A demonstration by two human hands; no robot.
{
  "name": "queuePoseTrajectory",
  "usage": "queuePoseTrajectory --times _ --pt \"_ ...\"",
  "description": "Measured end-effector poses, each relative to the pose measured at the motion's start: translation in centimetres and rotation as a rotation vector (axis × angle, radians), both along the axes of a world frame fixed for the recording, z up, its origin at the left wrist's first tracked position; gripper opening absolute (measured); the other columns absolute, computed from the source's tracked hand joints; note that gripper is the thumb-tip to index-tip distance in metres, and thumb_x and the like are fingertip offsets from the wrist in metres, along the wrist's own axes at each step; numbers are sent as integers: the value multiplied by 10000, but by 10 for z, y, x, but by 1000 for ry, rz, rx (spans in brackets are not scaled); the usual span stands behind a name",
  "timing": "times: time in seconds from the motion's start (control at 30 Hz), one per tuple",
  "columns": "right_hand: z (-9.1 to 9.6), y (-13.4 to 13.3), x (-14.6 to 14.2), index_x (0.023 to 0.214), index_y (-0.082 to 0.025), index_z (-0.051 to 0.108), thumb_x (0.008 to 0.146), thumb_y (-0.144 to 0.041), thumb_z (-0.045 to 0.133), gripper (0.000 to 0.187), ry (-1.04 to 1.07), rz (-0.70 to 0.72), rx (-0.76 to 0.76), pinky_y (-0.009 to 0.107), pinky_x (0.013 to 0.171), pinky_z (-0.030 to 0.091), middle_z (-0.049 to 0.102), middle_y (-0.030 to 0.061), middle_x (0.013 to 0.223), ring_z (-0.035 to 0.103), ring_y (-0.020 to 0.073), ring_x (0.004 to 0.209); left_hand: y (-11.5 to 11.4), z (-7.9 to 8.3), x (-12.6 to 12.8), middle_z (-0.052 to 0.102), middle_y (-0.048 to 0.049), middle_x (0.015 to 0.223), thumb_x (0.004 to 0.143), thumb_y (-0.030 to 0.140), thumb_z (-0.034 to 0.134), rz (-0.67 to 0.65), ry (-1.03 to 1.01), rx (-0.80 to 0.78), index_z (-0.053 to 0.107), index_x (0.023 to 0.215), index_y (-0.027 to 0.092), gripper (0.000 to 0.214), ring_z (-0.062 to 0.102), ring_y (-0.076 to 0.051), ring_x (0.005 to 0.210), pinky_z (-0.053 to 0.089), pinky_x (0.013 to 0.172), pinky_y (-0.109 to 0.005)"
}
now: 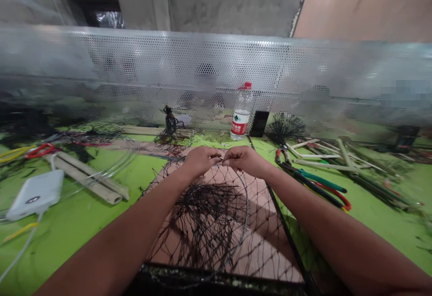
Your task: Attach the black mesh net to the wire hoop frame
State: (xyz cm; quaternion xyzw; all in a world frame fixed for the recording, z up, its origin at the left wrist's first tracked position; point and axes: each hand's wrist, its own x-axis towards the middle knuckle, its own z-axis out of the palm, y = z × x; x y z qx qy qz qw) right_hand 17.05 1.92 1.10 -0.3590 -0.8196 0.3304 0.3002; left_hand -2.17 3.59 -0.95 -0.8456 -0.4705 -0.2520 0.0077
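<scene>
1. L hand [200,161]: fingers curled, thumb & index pressed together, pinching the top edge of the black mesh net [216,237]; exact strand hidden by fingers.
2. R hand [245,161]: same tight pinch on net edge, fingertips [224,161] just beside L's.
3. Net lies on tan board [266,248] btwn forearms, strands bunched mid-mesh, thin wire hoop [247,206] along its R side.
4. Green worktable [77,228] around it: pliers [320,183] near R hand, power bank [35,195] well L, water bottle [241,111] ahead.
</scene>
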Motion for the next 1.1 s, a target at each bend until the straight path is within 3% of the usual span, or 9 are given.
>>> queuePoseTrajectory --times 0.23,0.43,0.53,0.63,0.7,0.8,0.9,1.1 --pt "-6 7 3 783 -166 576 789 -350 551 186 159 75 -117 186 401 291 539 -28 557 396 63 425 0 2 -2 687 3 935 778 345 543 4 -56 -69 680 949 267 233 594 -153 857 414 726 -227" --pt "-8 8 1 782 -166 570 799 -354 538 191 228 56 -144 190 400 267 446 -60 476 339 66 403 2 -1 -1 683 -6 898 792 348 531 -26 -65 -33 677 957 266 235 580 -160 840 423 745 -252" --pt "-8 6 -1 766 -162 583 767 -318 578 156 233 9 -37 205 460 319 478 -39 566 383 75 477 0 0 1 642 -41 1048 750 320 584 -28 -55 106 645 1040 240 308 528 -196 991 390 869 -309" --pt "-9 8 -2 711 -159 594 743 -270 606 116 222 -4 149 249 665 400 533 9 765 482 109 700 -6 7 2 546 -62 1207 715 277 601 -18 -65 257 614 1077 214 368 450 -230 1103 325 943 -352" --pt "-10 10 -2 693 -161 592 747 -253 601 107 214 -15 204 275 754 395 532 20 809 492 127 790 -11 12 2 631 -59 977 755 328 545 -19 -70 166 654 929 181 252 524 -202 934 380 830 -308" --pt "-14 13 -3 706 -166 592 750 -249 596 94 233 -53 204 286 760 398 525 21 805 496 134 794 -15 13 3 596 -12 649 765 445 504 -143 -51 -189 657 719 155 331 512 -138 637 363 586 -233" --pt "-16 13 -5 704 -163 597 747 -251 596 98 249 -47 199 282 752 400 516 19 800 500 135 789 -15 4 9 561 15 610 711 520 538 -193 -146 -385 654 750 148 392 477 -118 580 317 527 -213" --pt "-21 13 -7 687 -162 596 732 -276 600 123 221 -51 148 278 742 402 509 12 783 493 132 771 -11 -14 25 424 40 498 705 418 524 -167 -332 -496 581 595 128 315 405 -97 521 301 515 -207"
